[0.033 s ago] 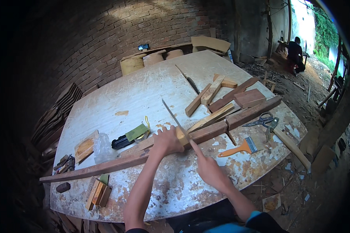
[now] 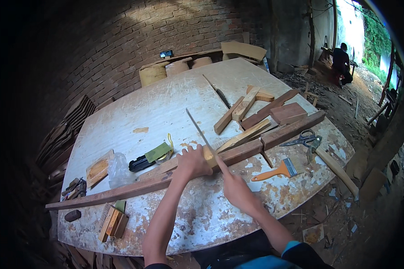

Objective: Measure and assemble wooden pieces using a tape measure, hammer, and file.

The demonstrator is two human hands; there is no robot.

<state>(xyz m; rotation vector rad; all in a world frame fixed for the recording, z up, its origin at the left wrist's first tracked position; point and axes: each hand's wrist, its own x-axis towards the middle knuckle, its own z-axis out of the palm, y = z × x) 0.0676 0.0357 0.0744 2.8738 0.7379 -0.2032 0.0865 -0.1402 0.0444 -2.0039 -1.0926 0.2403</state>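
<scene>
A hand saw (image 2: 199, 129) with a long narrow blade slants away to the far left, its handle end wrapped in my right hand (image 2: 238, 190). Its blade lies against the right side of a pale wood block (image 2: 208, 155). My left hand (image 2: 194, 162) grips that block from the left, its fingers bent over it, on top of a long dark wooden beam (image 2: 134, 190) that crosses the table. Where the blade meets the wood is partly hidden by my right hand. An orange-handled paintbrush (image 2: 276, 171) lies right of my right hand.
The worn table (image 2: 166, 101) bears a second saw (image 2: 221, 95), wood pieces (image 2: 246, 105), scissors (image 2: 300, 138), a hammer (image 2: 336, 168), a tape measure (image 2: 166, 157), a plastic bag (image 2: 120, 171) and a hand plane (image 2: 114, 222). A person (image 2: 341, 63) crouches far right.
My right hand has pushed the saw a little forward and to the left, so the blade's tip reaches farther out. My left hand has stayed in place on the block.
</scene>
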